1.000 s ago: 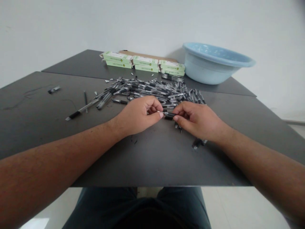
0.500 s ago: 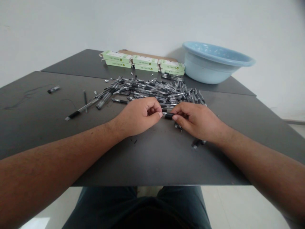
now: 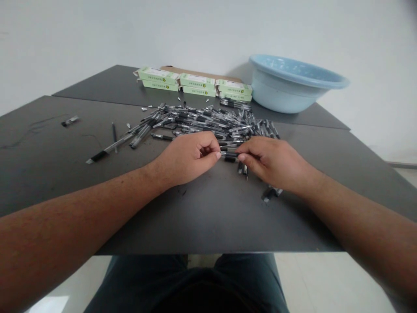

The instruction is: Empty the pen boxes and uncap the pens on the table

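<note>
My left hand [image 3: 190, 158] and my right hand [image 3: 272, 161] meet over the middle of the dark table [image 3: 202, 213]. Both pinch the same black-gripped pen [image 3: 230, 155] between thumb and fingers, the left at its tip end, the right on the black grip. Just beyond the hands lies a wide pile of pens [image 3: 208, 121] with clear barrels and black grips. A few more pens [image 3: 269, 193] lie under and beside my right wrist.
Three stacks of green and white boxes [image 3: 197, 84] stand at the back, with a light blue basin [image 3: 291, 84] to their right. Stray pens [image 3: 112, 145] and a small cap [image 3: 69, 121] lie at the left. The table's near edge is at my lap.
My hands have closed together along the pen, so less of it shows between them. The view has tipped slightly; the pile and the boxes have not moved.
</note>
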Demonstrator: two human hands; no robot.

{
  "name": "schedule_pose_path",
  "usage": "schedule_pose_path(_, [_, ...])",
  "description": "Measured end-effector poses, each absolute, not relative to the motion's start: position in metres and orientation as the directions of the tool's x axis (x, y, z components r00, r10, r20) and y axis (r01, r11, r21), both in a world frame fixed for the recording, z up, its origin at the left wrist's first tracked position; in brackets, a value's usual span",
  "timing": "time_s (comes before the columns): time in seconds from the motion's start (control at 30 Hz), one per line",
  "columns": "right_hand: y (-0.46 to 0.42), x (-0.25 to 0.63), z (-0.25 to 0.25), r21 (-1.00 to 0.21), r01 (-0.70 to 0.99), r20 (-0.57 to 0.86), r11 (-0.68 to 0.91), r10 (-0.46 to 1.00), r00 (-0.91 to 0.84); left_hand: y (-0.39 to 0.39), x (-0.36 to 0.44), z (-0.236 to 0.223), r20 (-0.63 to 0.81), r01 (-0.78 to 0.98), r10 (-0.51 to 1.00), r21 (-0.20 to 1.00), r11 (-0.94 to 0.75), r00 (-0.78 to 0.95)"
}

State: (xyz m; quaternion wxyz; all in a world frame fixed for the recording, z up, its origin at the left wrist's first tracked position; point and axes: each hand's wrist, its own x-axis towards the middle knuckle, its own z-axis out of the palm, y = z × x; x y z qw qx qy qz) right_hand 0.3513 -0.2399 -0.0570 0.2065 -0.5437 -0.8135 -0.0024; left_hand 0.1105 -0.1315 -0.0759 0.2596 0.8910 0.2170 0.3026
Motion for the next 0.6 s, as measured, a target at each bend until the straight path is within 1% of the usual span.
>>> schedule_pose_path(0.17, [-0.2392, 0.3522, -0.0590, -0.246, 0.891, 0.363, 0.382, 0.889, -0.281, -0.1306, 0.1109, -0.0766, 0.413, 0.237, 0.545, 0.595, -0.768, 0.730])
schedule_pose_path(0.3, [-0.2383, 0.3523, -0.0581, -0.239, 0.879, 0.337, 0.412, 0.884, -0.323, -0.1310, 0.1115, -0.0766, 0.417, 0.229, 0.527, 0.580, -0.782, 0.741])
schedule_pose_path(0.47, [-0.2380, 0.3532, -0.0577, -0.264, 0.880, 0.346, 0.394, 0.891, -0.295, -0.1302, 0.1110, -0.0777, 0.415, 0.225, 0.524, 0.583, -0.781, 0.744])
schedule_pose_path(0.6, [-0.2375, 0.3546, -0.0598, -0.249, 0.864, 0.304, 0.437, 0.883, -0.359, -0.1299, 0.1104, -0.0789, 0.429, 0.200, 0.492, 0.565, -0.800, 0.758])
